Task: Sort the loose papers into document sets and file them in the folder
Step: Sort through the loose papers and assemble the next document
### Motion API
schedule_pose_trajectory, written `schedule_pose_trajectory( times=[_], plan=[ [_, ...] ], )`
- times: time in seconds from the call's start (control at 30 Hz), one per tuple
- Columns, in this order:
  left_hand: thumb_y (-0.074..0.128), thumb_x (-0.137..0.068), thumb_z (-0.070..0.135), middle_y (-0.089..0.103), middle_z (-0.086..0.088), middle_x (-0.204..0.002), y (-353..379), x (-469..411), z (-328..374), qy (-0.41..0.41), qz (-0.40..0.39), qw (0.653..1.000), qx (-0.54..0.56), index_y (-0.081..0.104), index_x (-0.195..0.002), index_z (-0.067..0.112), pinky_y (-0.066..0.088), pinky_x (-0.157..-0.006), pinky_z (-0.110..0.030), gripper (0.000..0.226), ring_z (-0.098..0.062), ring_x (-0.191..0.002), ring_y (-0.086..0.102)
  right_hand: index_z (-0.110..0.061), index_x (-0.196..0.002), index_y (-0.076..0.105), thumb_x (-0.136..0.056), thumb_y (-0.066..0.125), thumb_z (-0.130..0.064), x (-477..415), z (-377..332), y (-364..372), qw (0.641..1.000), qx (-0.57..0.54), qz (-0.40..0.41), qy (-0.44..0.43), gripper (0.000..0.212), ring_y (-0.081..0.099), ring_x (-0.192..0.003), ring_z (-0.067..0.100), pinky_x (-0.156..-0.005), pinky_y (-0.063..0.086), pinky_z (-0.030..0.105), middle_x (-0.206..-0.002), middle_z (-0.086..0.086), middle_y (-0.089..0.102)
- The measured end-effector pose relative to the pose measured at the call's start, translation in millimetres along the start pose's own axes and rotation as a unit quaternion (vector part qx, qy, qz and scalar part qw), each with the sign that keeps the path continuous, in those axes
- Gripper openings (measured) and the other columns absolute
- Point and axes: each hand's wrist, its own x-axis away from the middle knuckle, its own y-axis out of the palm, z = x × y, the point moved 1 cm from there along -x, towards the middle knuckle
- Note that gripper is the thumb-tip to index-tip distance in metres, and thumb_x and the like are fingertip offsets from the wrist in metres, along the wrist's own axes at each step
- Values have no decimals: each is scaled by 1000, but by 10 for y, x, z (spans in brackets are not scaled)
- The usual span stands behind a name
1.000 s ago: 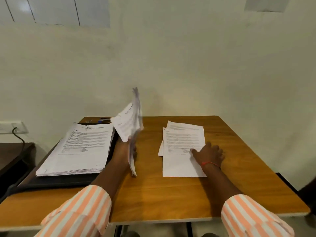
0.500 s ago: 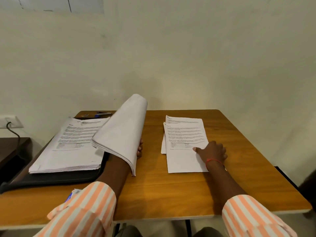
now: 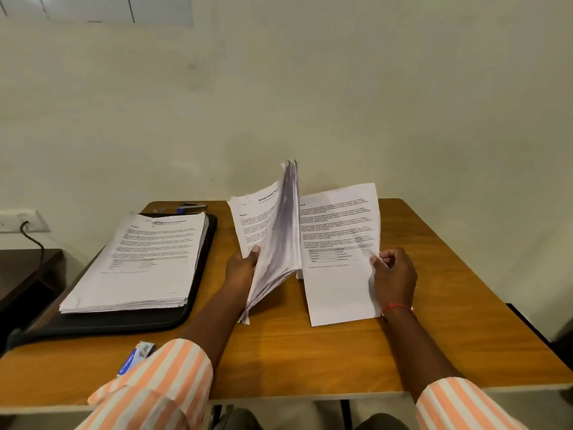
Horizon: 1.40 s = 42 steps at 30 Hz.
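My left hand (image 3: 242, 268) grips a thick bundle of printed papers (image 3: 273, 240), held nearly upright over the middle of the wooden table (image 3: 310, 361). My right hand (image 3: 393, 274) pinches the right edge of a single printed sheet (image 3: 338, 252), lifted and tilted beside the bundle. A sliver of other white paper shows under that sheet, mostly hidden. On the left, a tall stack of printed pages (image 3: 145, 262) lies on an open black folder (image 3: 198, 280).
A stapler (image 3: 192, 207) and a small clip lie at the table's back edge behind the folder. A small blue-and-white card (image 3: 136, 356) sits near the front left. A dark side table (image 3: 24, 274) and a wall socket (image 3: 23, 221) with a cable are at the far left.
My left hand swung the bundle from leaning over the left stack to upright at centre. My right hand went from resting on the right pile to lifting its top sheet.
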Motion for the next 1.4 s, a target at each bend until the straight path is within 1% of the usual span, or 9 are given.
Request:
schedule_pose_trajectory(
  times=[0.13,0.3,0.5,0.67,0.77,0.93,1.07,1.23,1.4],
  plan=[
    [57,-103,30,72,-10,-107,-4,29,4,9,-16,1000,-5,60,-126,6,51,-45,-19,33,-19,-75,70,-14,-89,61,-88,76,-10,-8,23,20,1000,-16,-4,4,16,63,-86,21,-71,55,29,-93,3,64],
    [56,-103,29,69,-11,-112,-34,-1,38,16,-7,1000,-26,58,-130,1,49,-45,-15,39,-15,-72,66,-13,-92,60,-87,76,-11,-23,51,27,1000,-13,-10,-1,17,63,-87,19,-70,51,21,-96,4,65],
    [56,-103,31,69,-6,-101,-58,-5,28,16,-9,999,-41,59,-121,7,49,-44,-16,30,-15,-70,67,-16,-90,59,-88,76,-11,-12,47,22,1000,-22,-10,4,17,64,-87,19,-75,58,33,-96,3,65],
    [62,-101,31,75,-3,-117,53,69,-29,20,-30,999,28,66,-123,14,59,-87,-44,28,-25,-99,73,-18,-101,61,-90,73,-10,109,-92,53,996,-45,-65,29,18,64,-84,19,-68,55,28,-89,3,63],
    [65,-99,31,76,-2,-113,158,131,-20,16,-67,997,43,67,-122,18,58,-94,-50,26,-28,-102,74,-18,-102,67,-92,70,-11,256,-184,124,985,-77,-149,25,13,64,-79,18,-68,55,28,-86,3,67],
    [62,-101,28,75,-1,-118,254,231,9,69,-72,995,18,63,-128,22,60,-90,-49,28,-22,-100,75,-8,-97,67,-102,56,-18,338,-381,158,926,-228,-269,135,16,66,-87,30,-72,52,36,-89,9,72],
    [62,-102,24,70,0,-120,174,285,68,140,-30,989,-27,54,-124,33,64,-77,-45,26,-20,-95,75,-20,-126,64,-104,47,-44,355,-447,51,847,-352,-333,218,36,69,-110,31,-96,52,49,-118,9,73],
    [63,-100,22,63,4,-123,182,411,444,266,-10,963,-42,40,-140,28,64,-72,-35,46,-17,-98,73,-20,-122,62,-89,76,-17,198,-772,-9,931,-248,-259,61,36,68,-112,20,-95,57,42,-118,-3,73],
    [57,-104,27,73,3,-107,223,517,928,322,2,947,3,59,-119,18,60,-70,-24,18,-11,-94,73,-17,-121,62,-91,72,-10,93,-1130,-87,932,-289,-220,11,33,71,-104,17,-88,59,41,-114,-3,74]
  ],
)
